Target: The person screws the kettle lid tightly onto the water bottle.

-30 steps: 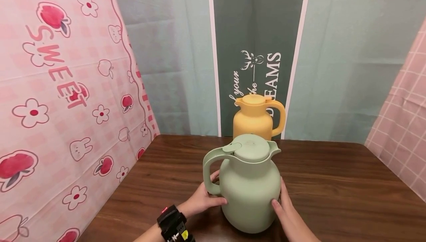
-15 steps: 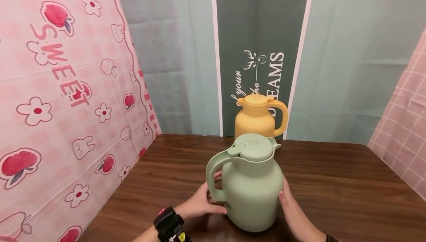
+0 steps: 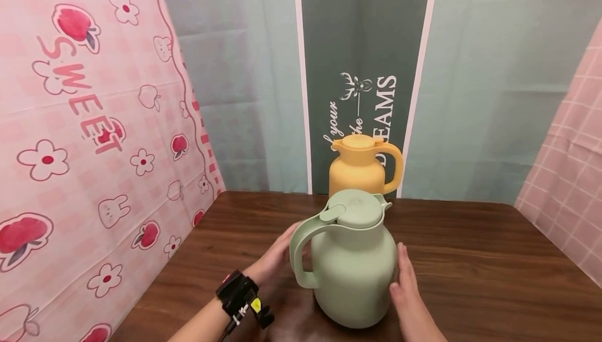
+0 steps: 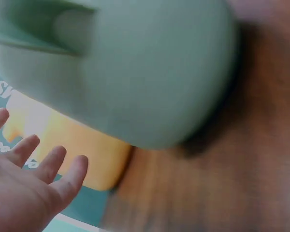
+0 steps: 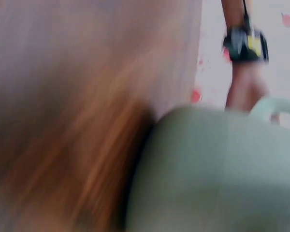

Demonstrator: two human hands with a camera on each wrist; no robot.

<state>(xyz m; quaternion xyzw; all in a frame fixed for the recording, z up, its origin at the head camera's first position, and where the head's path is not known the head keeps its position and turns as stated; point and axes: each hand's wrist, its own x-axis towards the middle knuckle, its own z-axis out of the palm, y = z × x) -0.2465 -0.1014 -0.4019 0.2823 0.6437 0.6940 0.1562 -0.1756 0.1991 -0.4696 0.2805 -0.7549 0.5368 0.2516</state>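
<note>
A pale green thermos jug (image 3: 355, 269) stands upright on the table near its front, handle to the left and spout to the right. My left hand (image 3: 279, 250) is beside the handle, its fingertips partly hidden behind it. In the left wrist view the fingers of that left hand (image 4: 26, 193) are spread and hold nothing. Along the jug's right side lies my right hand (image 3: 406, 287), fingers extended; whether it touches the wall cannot be told. The right wrist view is blurred and shows the green jug (image 5: 217, 169) but no right fingers.
Behind the green jug stands a yellow thermos jug (image 3: 357, 172), its lower part hidden and its handle to the right. The dark wooden table (image 3: 470, 258) ends at a grey-green curtain (image 3: 254, 96). A pink printed cloth (image 3: 113, 174) hangs at the left, a pink checked one (image 3: 569, 174) at the right.
The green jug has turned a little, its handle swinging toward me. My left hand has left the jug's lower side and moved up and back beside the handle. The right fingers have straightened.
</note>
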